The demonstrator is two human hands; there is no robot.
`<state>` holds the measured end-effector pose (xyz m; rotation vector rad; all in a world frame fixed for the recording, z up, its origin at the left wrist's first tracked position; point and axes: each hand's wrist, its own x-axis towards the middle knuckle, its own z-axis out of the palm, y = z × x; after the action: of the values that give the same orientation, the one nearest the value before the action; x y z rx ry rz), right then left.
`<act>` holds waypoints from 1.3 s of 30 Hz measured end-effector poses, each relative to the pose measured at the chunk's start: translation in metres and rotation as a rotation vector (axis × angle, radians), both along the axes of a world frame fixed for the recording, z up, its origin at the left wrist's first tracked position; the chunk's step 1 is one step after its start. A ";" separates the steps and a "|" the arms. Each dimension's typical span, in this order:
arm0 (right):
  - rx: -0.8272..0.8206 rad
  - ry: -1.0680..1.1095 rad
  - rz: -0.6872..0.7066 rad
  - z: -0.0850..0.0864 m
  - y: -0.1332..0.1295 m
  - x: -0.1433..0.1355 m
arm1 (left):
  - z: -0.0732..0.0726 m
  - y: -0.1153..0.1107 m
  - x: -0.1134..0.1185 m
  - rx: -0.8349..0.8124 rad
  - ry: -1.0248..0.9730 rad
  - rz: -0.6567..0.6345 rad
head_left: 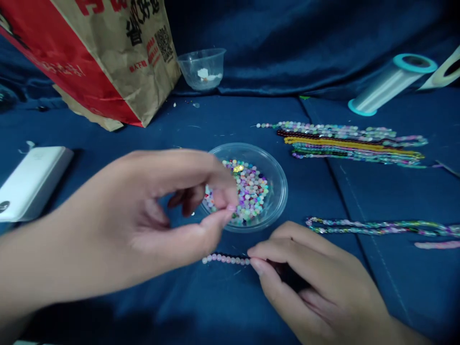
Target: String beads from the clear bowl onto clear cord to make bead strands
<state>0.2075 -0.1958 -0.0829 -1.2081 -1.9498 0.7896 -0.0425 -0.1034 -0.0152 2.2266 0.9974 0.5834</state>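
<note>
My left hand (172,201) is closed in a pinch above the near left side of a clear plastic bowl (279,199). Between its thumb and index fingertip shows a small pink bead (231,208), slightly blurred. Many mixed-colour beads (251,189) fill the middle of the bowl, partly covered by that hand. Below the bowl, my right hand (309,278) pinches the right end of a short strand of pale pink and white round beads (226,259). The strand lies nearly level, pointing left under my left hand. The thread inside my right hand is hidden.
Several bead strands (352,143) lie at the back right, with a looped strand (377,226) nearer. A spool of clear thread (393,86) stands tilted behind them. A paper bag (118,62), a plastic cup (203,69) and a white power bank (38,182) sit farther left.
</note>
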 end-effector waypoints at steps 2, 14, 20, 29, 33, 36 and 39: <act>0.006 -0.003 0.005 0.001 0.000 -0.001 | -0.014 -0.024 -0.012 -0.121 -0.058 0.130; 0.066 0.027 0.051 -0.001 -0.001 -0.003 | -0.064 -0.054 -0.008 -0.554 -0.331 0.161; 0.067 0.015 0.064 0.002 -0.001 -0.003 | -0.064 -0.052 -0.008 -0.539 -0.362 0.150; 0.054 -0.016 0.039 0.005 -0.002 -0.002 | -0.062 -0.050 -0.008 -0.624 -0.424 0.112; 0.047 -0.024 0.043 0.005 -0.003 -0.001 | -0.061 -0.051 -0.009 -0.623 -0.407 0.114; 0.053 -0.030 0.045 0.004 -0.003 -0.001 | -0.062 -0.052 -0.009 -0.620 -0.399 0.112; 0.046 -0.029 0.047 0.004 -0.003 -0.002 | -0.062 -0.052 -0.010 -0.613 -0.383 0.115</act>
<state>0.2059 -0.1984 -0.0791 -1.1564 -2.0152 0.7509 -0.0521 -0.1549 -0.0775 1.4635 0.9457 0.6225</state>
